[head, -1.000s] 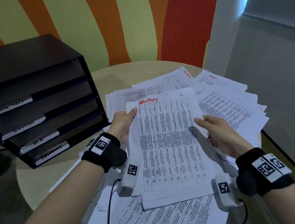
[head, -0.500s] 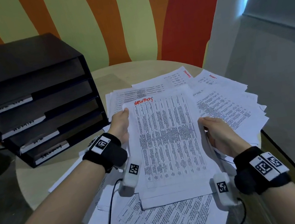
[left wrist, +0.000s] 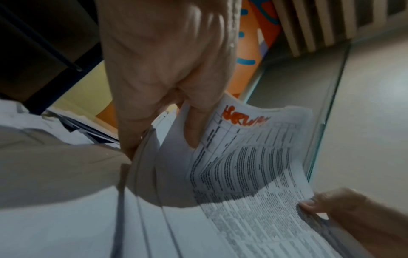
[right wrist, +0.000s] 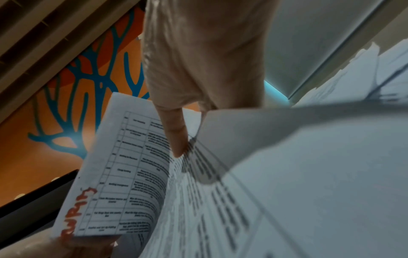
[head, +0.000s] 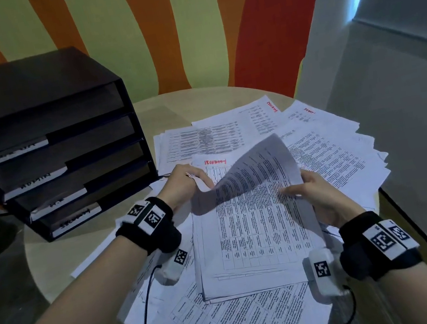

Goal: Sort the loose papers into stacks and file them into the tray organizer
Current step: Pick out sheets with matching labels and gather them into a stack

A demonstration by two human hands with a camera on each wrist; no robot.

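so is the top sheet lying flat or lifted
Lifted: the top sheet curls up off the stack, its corner pinched by the left hand.

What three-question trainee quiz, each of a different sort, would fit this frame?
1. True or false: the tray organizer stands to the right of the paper pile.
2. Which hand lifts the curled top sheet's far corner? A) left hand B) right hand C) neither
3. Fill in: the handwritten word at the top of the held sheets is in ___ ink.

Key:
1. False; it stands on the left of the round table.
2. A; the right hand grips the stack's right edge.
3. Red.
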